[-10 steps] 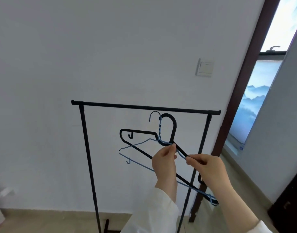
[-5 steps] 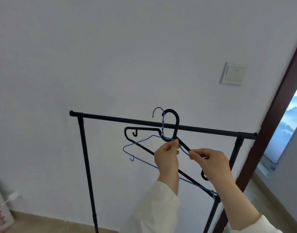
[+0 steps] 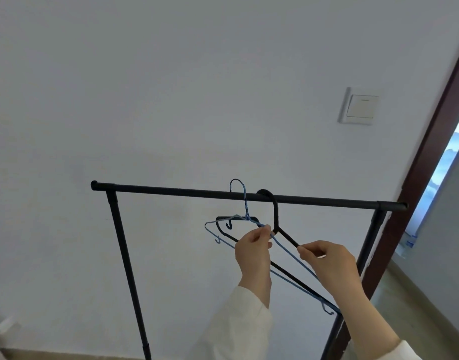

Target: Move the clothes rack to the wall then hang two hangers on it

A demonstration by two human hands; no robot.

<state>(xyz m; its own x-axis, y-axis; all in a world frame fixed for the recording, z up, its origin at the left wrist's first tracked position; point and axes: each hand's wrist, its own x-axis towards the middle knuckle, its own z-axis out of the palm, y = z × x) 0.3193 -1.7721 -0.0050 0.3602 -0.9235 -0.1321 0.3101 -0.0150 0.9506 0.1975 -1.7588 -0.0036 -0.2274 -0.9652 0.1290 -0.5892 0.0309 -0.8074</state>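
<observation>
- Now the black hanger (image 3: 288,236) has hooked over the one rack (image 3: 249,196) bar.
- Two hangers: right hand (image 3: 327,258) fingers pinch the black; left hand (image 3: 254,246) fingers pinch the blue hanger (image 3: 245,203).

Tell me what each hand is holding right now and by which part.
Left hand pinches the blue hanger below its neck; right hand grips the black hanger by its sloping arm.
</observation>
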